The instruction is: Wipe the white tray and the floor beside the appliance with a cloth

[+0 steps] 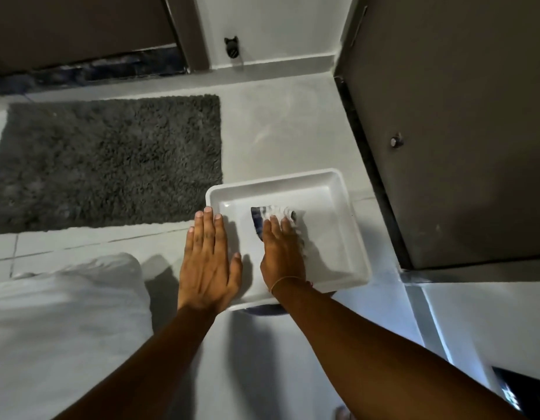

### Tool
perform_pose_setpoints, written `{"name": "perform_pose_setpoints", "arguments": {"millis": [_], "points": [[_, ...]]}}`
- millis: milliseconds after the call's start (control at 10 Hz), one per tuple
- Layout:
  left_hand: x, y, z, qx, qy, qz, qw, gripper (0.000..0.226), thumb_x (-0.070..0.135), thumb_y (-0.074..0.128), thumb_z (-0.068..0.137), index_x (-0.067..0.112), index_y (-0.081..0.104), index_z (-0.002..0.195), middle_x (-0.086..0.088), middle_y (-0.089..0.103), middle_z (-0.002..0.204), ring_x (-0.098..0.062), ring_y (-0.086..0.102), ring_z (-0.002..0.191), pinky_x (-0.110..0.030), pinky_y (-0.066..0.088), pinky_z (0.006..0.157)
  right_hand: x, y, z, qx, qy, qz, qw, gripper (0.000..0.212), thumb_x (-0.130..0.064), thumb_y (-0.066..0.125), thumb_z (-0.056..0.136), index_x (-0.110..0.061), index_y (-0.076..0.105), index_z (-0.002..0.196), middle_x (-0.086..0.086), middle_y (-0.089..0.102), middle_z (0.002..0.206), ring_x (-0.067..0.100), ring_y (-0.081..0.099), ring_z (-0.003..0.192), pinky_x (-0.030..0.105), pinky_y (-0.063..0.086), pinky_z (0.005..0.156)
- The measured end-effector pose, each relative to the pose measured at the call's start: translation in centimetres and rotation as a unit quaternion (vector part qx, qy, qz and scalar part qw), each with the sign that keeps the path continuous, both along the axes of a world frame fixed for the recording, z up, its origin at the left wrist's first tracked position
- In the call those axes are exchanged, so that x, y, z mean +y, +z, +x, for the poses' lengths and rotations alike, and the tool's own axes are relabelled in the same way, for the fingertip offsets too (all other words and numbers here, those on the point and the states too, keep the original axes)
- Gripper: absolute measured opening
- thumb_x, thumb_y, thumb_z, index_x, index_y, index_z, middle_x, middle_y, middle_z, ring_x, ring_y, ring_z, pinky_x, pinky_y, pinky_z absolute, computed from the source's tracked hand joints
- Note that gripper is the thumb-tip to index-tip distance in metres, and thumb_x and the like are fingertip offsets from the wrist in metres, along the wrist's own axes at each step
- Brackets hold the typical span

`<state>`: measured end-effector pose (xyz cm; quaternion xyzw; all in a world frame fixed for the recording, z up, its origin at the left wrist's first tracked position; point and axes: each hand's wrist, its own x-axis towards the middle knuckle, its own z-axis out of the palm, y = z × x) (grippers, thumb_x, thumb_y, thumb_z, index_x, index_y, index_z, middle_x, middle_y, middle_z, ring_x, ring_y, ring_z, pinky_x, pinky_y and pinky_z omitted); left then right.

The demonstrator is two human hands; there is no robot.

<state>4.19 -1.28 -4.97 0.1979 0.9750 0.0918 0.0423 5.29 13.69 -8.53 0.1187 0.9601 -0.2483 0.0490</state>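
A square white tray (pixel 332 189) lies on the grey tiled floor (pixel 281 128) beside a tall dark appliance (pixel 463 131). My left hand (pixel 209 262) rests flat, fingers together, on the tray's left rim and the floor beside it. My right hand (pixel 282 253) presses a blue and white cloth (pixel 275 213) against the inside of the tray, left of its middle. The cloth is blurred and partly hidden under my fingers.
A dark grey shaggy mat (pixel 108 162) lies left of the tray. A white wall (pixel 271 28) with a small black fitting (pixel 231 47) stands behind. My knee in light trousers (pixel 65 328) fills the lower left. A white surface (pixel 487 322) sits at lower right.
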Motion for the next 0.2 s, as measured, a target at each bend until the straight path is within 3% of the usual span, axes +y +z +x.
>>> {"name": "perform_pose_setpoints", "arguments": {"millis": [100,200], "points": [[-0.7,-0.1,0.7,0.000,0.000,0.007,1.000,0.076,0.037,0.029,0.095,-0.002,0.004,0.156,-0.025,0.002,0.165,-0.035,-0.001,0.154,-0.048,0.005,0.126,-0.1,-0.8,0.2,-0.050,0.042,0.024,0.998,0.076,-0.016,0.051,0.090,-0.005,0.007,0.151,0.015,0.005,0.162,0.034,-0.005,0.149,0.046,-0.004,0.120],[-0.9,1.0,0.7,0.001,0.009,0.016,1.000,0.076,0.037,0.029,0.095,-0.002,0.005,0.155,-0.025,0.003,0.165,-0.036,0.001,0.154,-0.047,0.004,0.125,1.0,0.8,-0.5,-0.094,0.065,-0.007,0.993,0.070,-0.018,0.044,0.095,-0.010,0.004,0.153,0.011,-0.001,0.163,0.031,-0.007,0.149,0.043,-0.005,0.119]]}}
